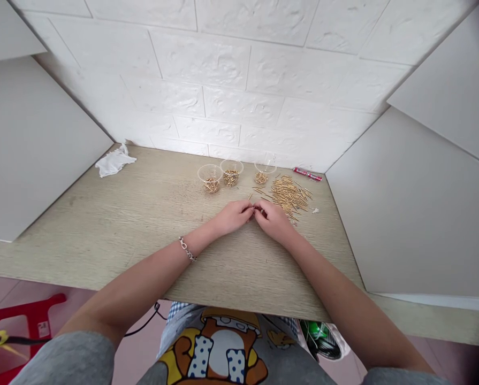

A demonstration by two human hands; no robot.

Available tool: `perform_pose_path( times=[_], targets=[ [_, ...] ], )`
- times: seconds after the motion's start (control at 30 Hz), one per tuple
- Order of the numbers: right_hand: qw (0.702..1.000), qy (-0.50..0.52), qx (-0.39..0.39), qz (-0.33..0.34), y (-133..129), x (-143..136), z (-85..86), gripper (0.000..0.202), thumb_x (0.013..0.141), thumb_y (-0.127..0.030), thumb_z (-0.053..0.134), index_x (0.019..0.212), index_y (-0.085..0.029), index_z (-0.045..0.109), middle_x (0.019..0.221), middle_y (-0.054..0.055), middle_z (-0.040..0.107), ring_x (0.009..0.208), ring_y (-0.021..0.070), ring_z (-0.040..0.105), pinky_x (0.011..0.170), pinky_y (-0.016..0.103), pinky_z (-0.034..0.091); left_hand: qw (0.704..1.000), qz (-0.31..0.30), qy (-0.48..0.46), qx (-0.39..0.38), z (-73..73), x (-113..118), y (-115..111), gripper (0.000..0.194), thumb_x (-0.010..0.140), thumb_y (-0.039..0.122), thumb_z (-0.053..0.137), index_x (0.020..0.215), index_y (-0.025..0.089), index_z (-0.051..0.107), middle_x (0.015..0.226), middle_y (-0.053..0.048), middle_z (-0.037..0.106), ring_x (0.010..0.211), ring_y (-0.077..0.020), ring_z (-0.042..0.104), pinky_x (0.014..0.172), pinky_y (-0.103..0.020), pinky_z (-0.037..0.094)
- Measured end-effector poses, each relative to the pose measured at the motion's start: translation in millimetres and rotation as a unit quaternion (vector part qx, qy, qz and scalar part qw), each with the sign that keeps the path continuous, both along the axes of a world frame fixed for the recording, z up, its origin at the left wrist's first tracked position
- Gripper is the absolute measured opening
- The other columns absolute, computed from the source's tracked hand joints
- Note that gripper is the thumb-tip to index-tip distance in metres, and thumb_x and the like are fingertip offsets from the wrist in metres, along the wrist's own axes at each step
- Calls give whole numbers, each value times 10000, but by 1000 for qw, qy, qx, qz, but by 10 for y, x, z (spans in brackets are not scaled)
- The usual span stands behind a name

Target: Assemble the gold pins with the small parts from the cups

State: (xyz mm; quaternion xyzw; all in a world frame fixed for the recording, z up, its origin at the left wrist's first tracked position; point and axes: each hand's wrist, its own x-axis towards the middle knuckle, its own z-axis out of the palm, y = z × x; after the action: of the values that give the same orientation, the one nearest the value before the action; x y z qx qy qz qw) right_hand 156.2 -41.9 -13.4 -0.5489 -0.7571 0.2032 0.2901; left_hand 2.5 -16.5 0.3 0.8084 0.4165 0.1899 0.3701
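Observation:
My left hand (236,215), with a silver chain bracelet on its wrist, has its fingers pinched together above the table. Its fingertips meet those of my right hand (275,218), which is curled closed too. Whatever sits between the fingertips is small and mostly hidden. A thin gold stick (250,197) shows just beyond the left fingers; whether it is held or lying there I cannot tell. Right beside my right hand spreads a pile of slim gold sticks (289,193). Behind the hands stand three clear plastic cups (210,174) with small gold pieces in them.
A red wrapper tube (307,174) lies by the back wall, and a crumpled white tissue (115,160) at the back left. White panels (416,214) flank the wooden table (239,267). Below left is a red stool (34,321).

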Motion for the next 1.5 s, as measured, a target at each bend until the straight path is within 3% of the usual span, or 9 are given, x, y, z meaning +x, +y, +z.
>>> perform_pose_path(
  times=[1.5],
  targets=[
    [1000,12,-9,2,-3,-1,7,133,789,-200,431,761,-192,561,694,13,570,631,144,469,598,260,328,1000,1,14,8,4,3,0,242,851,251,373,688,164,530,675,-5,574,682,-144,516,654,-261,412]
  ],
)
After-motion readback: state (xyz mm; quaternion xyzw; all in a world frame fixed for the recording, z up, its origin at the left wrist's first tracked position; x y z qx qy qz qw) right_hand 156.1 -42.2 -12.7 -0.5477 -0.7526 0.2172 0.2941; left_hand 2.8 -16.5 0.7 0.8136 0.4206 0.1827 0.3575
